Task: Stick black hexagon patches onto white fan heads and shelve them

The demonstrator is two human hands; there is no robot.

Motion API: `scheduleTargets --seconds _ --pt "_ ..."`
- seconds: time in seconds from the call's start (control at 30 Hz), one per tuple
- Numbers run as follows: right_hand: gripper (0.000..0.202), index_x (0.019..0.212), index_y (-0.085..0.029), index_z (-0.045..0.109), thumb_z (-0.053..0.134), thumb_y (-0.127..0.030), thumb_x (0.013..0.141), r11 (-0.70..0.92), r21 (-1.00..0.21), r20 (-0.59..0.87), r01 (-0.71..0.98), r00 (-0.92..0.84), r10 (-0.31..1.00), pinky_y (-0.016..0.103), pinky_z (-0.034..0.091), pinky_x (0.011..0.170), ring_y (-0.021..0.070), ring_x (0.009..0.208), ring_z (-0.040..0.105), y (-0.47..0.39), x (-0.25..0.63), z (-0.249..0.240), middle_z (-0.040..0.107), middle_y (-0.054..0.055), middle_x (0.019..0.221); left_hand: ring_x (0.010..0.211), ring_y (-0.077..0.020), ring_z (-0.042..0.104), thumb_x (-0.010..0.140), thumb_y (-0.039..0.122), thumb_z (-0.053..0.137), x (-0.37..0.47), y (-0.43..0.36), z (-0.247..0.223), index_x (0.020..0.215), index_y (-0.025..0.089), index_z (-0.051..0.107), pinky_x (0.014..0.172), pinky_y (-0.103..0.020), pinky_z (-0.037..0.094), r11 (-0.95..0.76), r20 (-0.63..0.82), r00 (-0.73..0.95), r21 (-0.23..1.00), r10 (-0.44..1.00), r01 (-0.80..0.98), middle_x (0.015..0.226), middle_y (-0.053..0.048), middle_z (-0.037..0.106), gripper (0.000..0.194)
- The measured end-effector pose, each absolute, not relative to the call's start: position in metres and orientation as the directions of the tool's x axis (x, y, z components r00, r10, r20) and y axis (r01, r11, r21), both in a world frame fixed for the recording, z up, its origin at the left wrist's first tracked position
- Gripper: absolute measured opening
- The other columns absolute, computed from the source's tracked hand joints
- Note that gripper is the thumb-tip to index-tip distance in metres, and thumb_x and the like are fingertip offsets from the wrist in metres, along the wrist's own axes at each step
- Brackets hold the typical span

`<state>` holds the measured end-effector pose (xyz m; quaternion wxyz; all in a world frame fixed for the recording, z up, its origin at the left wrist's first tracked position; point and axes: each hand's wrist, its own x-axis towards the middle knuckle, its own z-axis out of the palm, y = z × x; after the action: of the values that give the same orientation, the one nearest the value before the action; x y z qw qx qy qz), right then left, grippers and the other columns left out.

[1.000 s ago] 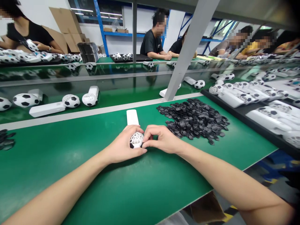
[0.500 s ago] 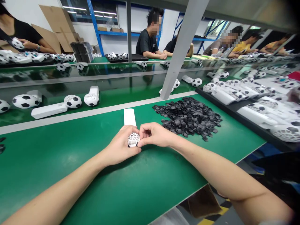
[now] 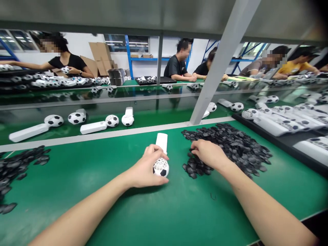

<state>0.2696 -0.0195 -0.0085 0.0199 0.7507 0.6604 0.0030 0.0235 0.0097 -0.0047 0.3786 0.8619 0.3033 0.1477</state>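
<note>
One camera, worn on the person's head, looks forward and down across a green bench (image 3: 107, 205). Both forearms run in from the bottom edge, with the left hand (image 3: 145, 169) and right hand (image 3: 208, 155) close below mid-frame. Further off, the view takes in the conveyor (image 3: 77, 131) crossing left to right, a slanted post (image 3: 217, 71), and workers seated at the far side. An overhead shelf (image 3: 128, 15) cuts off the top.

Bright, even overhead light; soft shadows, warped blurry edges.
</note>
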Motion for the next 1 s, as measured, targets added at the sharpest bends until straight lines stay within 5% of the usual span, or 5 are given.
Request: scheduleTargets --seconds 0.3,0.47,0.8,1.0 --pt "0.015 0.083 -0.011 0.059 0.045 -0.015 0.085 -0.015 0.224 0.055 0.974 0.003 0.999 0.031 0.040 0.067 0.0255 0.085 0.057 -0.016 0.253 -0.014 0.060 0.012 0.086 0.098 -0.0210 0.048 0.061 0.023 0.066 0.007 0.024 0.005 0.112 0.026 0.048 0.088 -0.035 0.040 -0.474 -0.083 0.752 0.731 0.654 0.492 0.107 -0.002 0.042 0.054" --pt "0.016 0.088 -0.010 0.057 0.041 -0.008 0.084 -0.030 0.236 0.067 0.971 0.015 0.998 0.028 0.040 0.060 0.0210 0.073 0.059 -0.015 0.248 -0.014 0.060 0.011 0.082 0.097 -0.0205 0.050 0.061 0.017 0.061 0.003 0.029 0.008 0.114 0.025 0.047 0.083 -0.032 0.043 -0.470 -0.101 0.762 0.733 0.640 0.492 0.112 -0.003 0.041 0.055" --pt "0.018 0.080 -0.008 0.060 0.042 -0.005 0.081 0.018 0.236 0.112 0.972 -0.045 0.993 0.033 0.042 0.065 0.0260 0.076 0.058 -0.011 0.245 -0.024 0.059 0.014 0.078 0.098 -0.0206 0.048 0.059 0.013 0.059 0.004 0.025 0.006 0.113 0.023 0.047 0.084 -0.033 0.043 -0.444 -0.093 0.755 0.759 0.649 0.476 0.111 -0.004 0.040 0.056" --pt "0.021 0.086 -0.010 0.060 0.041 -0.002 0.080 0.013 0.144 0.176 0.990 -0.038 0.984 0.030 0.043 0.069 0.0219 0.079 0.058 -0.009 0.260 -0.026 0.060 0.011 0.083 0.103 -0.0200 0.047 0.060 0.011 0.060 -0.003 0.033 0.008 0.115 0.026 0.047 0.089 -0.031 0.040 -0.528 -0.060 0.883 0.782 0.466 0.331 0.114 -0.003 0.041 0.059"
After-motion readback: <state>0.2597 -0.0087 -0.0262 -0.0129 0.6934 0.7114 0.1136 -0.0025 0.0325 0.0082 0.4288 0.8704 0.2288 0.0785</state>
